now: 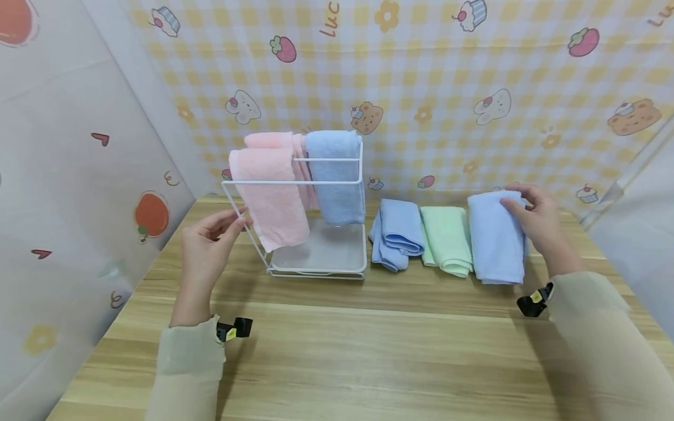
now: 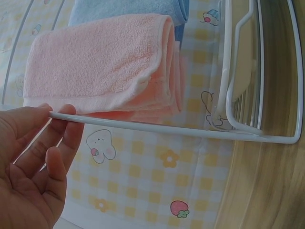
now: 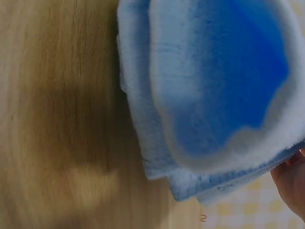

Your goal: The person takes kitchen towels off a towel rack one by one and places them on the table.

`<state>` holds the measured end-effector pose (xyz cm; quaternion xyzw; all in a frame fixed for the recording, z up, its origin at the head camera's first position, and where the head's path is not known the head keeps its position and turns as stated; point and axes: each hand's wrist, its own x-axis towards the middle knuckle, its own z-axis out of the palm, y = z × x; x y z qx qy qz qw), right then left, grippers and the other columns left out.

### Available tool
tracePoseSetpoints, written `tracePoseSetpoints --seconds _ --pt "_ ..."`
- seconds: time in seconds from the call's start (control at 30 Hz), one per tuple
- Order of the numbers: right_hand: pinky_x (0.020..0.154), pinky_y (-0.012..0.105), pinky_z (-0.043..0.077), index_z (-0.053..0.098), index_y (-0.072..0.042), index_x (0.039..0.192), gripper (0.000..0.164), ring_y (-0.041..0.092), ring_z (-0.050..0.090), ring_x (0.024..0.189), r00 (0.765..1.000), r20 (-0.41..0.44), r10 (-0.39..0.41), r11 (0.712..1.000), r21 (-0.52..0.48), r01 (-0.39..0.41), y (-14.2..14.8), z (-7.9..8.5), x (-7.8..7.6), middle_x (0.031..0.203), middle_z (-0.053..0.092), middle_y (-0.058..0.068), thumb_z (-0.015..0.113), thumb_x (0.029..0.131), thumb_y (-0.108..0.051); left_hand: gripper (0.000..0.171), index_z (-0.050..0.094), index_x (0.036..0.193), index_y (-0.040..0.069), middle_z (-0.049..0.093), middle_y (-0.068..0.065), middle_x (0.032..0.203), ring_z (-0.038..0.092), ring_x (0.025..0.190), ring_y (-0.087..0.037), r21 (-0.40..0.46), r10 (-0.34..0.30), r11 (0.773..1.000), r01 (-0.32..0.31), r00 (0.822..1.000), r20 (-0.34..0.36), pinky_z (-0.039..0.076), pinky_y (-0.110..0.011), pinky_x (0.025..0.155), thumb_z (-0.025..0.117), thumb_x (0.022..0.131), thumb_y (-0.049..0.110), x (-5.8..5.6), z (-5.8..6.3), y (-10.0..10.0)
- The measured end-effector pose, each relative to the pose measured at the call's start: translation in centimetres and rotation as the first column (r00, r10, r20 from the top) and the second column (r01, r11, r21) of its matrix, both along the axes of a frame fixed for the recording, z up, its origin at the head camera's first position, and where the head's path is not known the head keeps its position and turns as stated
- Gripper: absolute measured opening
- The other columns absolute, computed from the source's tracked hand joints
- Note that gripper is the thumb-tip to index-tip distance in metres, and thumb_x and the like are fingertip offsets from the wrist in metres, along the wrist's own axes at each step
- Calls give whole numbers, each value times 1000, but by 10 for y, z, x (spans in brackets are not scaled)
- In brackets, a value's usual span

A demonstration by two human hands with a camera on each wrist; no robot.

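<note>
My left hand pinches the left upright of a white wire rack; in the left wrist view, thumb and fingers meet around the thin wire. Pink towels and a blue towel hang over the rack's bars. On the right, my right hand grips the far right corner of a folded light blue towel, thumb on top and other fingers partly hidden behind it. That towel fills much of the right wrist view; whether it is wholly off the table I cannot tell.
A folded blue towel and a folded green towel lie between the rack and my right hand. A pale tray forms the rack's base. Behind the wooden table hangs a yellow checked cloth.
</note>
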<state>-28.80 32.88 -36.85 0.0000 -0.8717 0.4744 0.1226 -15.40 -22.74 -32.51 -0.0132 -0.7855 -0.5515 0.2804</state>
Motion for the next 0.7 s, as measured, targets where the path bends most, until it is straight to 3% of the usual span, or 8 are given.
tracePoseSetpoints --seconds 0.1,0.17,0.23,0.37,0.43,0.53,0.63,0.7 --pt "104 32 37 57 -8 134 50 -7 40 108 1000 10 -12 1000 8 12 -3 -3 -8 127 51 -14 62 97 -41 20 74 109 -3 74 20 81 71 79 5 9 -10 1000 10 1000 -8 53 -9 67 70 91 5 0 0 0" --pt "106 37 36 57 -8 134 49 -6 41 107 1000 9 -13 1000 -13 13 -4 -6 -12 120 50 -21 63 97 -39 19 74 108 -4 74 19 81 71 78 4 14 -14 1000 14 1000 -22 53 -10 67 70 91 4 0 -1 0" --pt "106 34 35 59 -11 134 45 -8 41 106 1000 3 -14 999 -37 14 -4 -9 -15 115 49 -27 64 97 -36 18 74 107 -4 74 19 81 71 78 4 17 -18 1000 18 999 -33 54 -10 68 70 91 3 -1 -1 0" --pt "94 20 37 57 -13 136 44 -7 42 103 1000 12 5 998 -63 -4 -1 -16 -16 111 48 -28 65 97 -31 18 74 107 -4 74 20 81 71 78 4 15 -18 1000 18 999 -34 54 -10 68 70 91 4 -1 -1 0" --pt "90 19 38 52 -14 142 50 -1 44 109 998 53 21 999 -45 -19 0 -18 -14 118 49 -20 64 97 -33 19 74 107 -5 74 20 81 71 78 4 10 -16 1000 17 999 -32 54 -10 68 70 91 4 -1 -1 0" --pt "105 39 43 36 -18 154 66 25 40 137 986 150 74 997 -25 -71 4 -21 -10 149 41 7 62 97 -38 20 73 108 -5 74 21 81 70 78 5 -1 -7 1000 7 1000 -22 53 -9 68 71 91 4 -1 0 0" --pt "114 67 25 15 -18 160 81 48 9 151 966 218 141 990 -5 -143 9 -25 -6 165 8 23 61 98 -39 20 73 108 -5 74 21 81 70 78 6 -6 -3 1000 2 1000 -13 53 -9 69 70 91 4 0 0 1" --pt "115 72 13 7 -17 161 86 51 -2 150 959 221 179 983 -1 -183 13 -28 -4 166 -2 23 63 98 -35 19 74 108 -3 74 21 81 70 79 5 -4 -4 1000 3 1000 -10 54 -9 69 70 91 4 0 0 1"
